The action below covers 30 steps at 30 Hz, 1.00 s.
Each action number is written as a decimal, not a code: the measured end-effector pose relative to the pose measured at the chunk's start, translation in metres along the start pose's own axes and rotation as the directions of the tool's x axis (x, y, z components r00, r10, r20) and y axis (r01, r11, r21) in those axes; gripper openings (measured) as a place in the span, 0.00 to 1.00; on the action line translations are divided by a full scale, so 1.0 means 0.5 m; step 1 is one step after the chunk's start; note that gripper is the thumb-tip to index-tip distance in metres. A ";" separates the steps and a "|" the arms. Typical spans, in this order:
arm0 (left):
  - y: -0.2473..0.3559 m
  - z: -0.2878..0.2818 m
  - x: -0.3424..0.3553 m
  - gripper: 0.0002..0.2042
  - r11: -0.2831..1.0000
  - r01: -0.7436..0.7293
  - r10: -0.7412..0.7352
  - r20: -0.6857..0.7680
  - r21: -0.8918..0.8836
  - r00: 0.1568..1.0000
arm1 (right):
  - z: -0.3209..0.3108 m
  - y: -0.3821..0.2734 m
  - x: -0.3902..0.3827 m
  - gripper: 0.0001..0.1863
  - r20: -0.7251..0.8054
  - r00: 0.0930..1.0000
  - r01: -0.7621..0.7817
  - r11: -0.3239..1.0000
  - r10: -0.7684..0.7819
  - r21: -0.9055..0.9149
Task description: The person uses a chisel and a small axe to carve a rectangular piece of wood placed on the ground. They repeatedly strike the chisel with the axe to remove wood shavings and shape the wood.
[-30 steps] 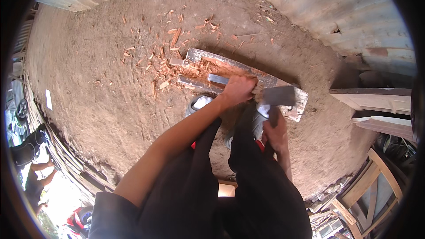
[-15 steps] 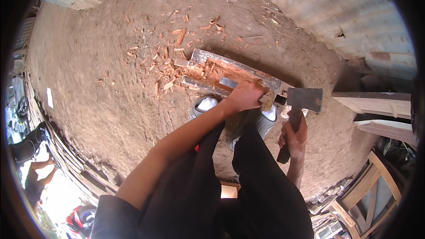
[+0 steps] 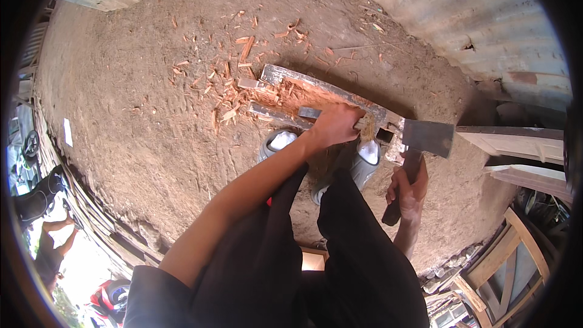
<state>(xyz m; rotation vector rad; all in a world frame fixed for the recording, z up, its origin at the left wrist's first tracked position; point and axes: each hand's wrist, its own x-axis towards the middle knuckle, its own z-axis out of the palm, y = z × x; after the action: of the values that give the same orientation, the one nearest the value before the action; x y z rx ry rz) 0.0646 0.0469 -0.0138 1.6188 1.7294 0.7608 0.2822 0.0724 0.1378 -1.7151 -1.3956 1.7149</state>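
Note:
A chisel [image 3: 310,112] lies almost flat along the hollow of a carved wooden block [image 3: 328,81]. My left hand [image 3: 336,125] is closed round it, its blade pointing left and its worn, frayed handle end sticking out on the right. My right hand [image 3: 411,191] grips the dark handle of a mallet [image 3: 429,138] with a broad rectangular head. That head is apart from the chisel's end, to its right. Reddish raw wood shows inside the block, while its outer sides are dark and weathered. A square hole is cut near its right end.
Wood chips [image 3: 231,112] litter the dirt floor around the block's left end. My feet in grey shoes [image 3: 363,173] stand close to its near side. Corrugated metal sheets [image 3: 467,30] border the far side. Boards [image 3: 516,146] and a wooden frame [image 3: 507,261] are at the right. Another person's arm [image 3: 57,231] shows at far left.
The mallet has swung a little to the right, away from the chisel's end. My left hand still holds the chisel in nearly the same place on the block.

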 end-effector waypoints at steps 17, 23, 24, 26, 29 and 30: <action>-0.024 -0.008 -0.010 0.13 0.998 0.056 -0.056 0.001 0.020 0.998 | 0.017 -0.029 -0.013 0.18 0.037 0.999 0.010 0.999 -0.012 0.050; 0.002 -0.016 -0.011 0.27 1.000 -0.006 0.005 0.102 0.013 0.995 | -0.009 -0.028 -0.019 0.20 -0.010 0.998 0.062 0.998 -0.062 0.012; 0.000 -0.013 -0.012 0.26 1.000 0.002 -0.003 0.095 0.014 0.996 | -0.010 -0.019 -0.018 0.20 0.002 0.998 0.059 0.998 -0.059 0.030; -0.003 -0.010 -0.016 0.22 1.000 0.010 -0.009 0.033 -0.012 0.999 | -0.009 -0.015 -0.019 0.20 0.019 0.999 0.048 0.998 -0.049 0.033; 0.000 -0.009 -0.026 0.15 0.994 0.002 -0.015 -0.120 -0.113 0.993 | 0.000 -0.026 -0.025 0.20 0.032 0.999 0.025 1.000 -0.025 0.002; 0.002 -0.007 -0.026 0.15 0.987 -0.004 -0.022 -0.162 -0.158 0.987 | 0.004 -0.029 -0.026 0.20 0.035 0.999 0.018 1.000 -0.018 0.001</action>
<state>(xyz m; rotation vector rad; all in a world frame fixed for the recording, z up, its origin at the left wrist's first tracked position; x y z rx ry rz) 0.0631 0.0339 -0.0102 1.4752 1.7391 1.0248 0.2777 0.0680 0.1565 -1.6749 -1.4217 1.7439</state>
